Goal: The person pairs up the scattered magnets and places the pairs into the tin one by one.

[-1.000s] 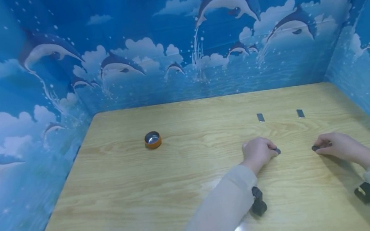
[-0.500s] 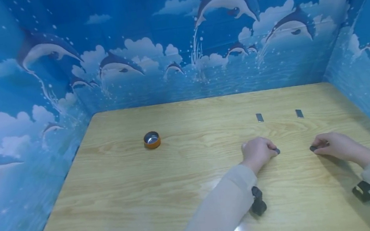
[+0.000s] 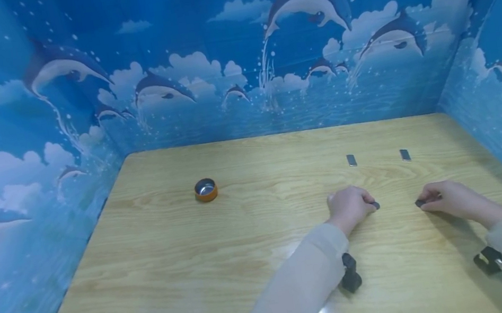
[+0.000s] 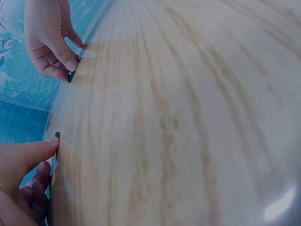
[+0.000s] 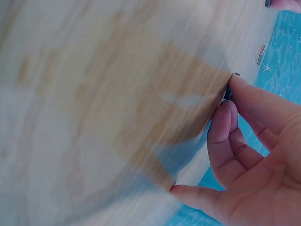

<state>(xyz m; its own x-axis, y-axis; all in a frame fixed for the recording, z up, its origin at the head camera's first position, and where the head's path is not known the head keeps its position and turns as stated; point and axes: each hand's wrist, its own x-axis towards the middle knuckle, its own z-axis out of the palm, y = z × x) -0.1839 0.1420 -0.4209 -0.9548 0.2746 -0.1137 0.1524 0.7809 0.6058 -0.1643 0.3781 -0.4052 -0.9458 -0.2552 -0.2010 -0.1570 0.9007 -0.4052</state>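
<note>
The left hand (image 3: pixel 350 206) and right hand (image 3: pixel 450 199), apart in the head view's right half, pinch a small dark piece (image 3: pixel 376 205) and another small dark piece (image 3: pixel 420 203); such slight things, we judge, need fingertips. Left wrist view: both at left, near the pale wood-grained table (image 4: pixel 188 117). Right wrist view: lower right, a finger (image 5: pixel 195 195) seems braced there, perhaps for steadiness.
</note>
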